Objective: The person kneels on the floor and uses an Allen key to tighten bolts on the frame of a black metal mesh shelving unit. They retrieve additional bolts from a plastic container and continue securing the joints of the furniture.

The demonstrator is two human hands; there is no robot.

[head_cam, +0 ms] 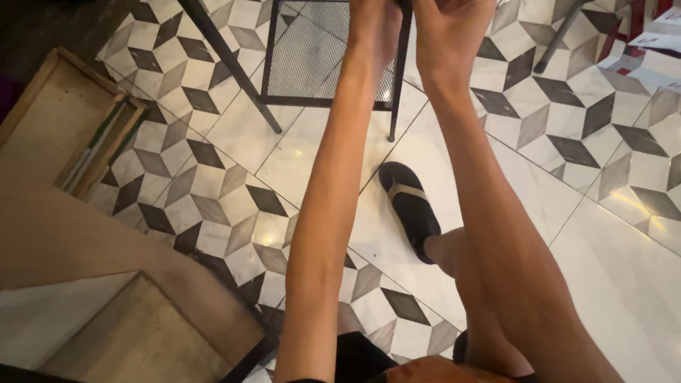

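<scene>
Both arms stretched up toward the top centre of the frame. Left hand (373, 4) wrapped against the upper corner of a black metal chair (320, 49) with a mesh panel, right at the top of its thin tubular frame; fingers run past the frame's upper edge, so cannot tell how tightly closed or on what exactly. Right hand (455, 1) just beside it, touching it, palm turned toward the camera, fingers curled upward around something small and dark at the top edge; cannot tell what that is, nor how far closed.

Chair standing in the upper middle of the frame on a patterned tile floor (218, 202), slim legs splayed down toward the centre. Judged from the thin tube and open mesh: likely light for its bulk, stiff, not fragile, smooth painted metal and probably a little slippery under bare skin. Mesh likely to flex and bite into fingers, so best taken by the tube frame at a corner or along the top rail, where the hands now sit.

Black slipper (412, 210) on one foot at centre. Wooden tray (63, 117) at upper left, red-and-white boxes (671, 31) at upper right.
</scene>
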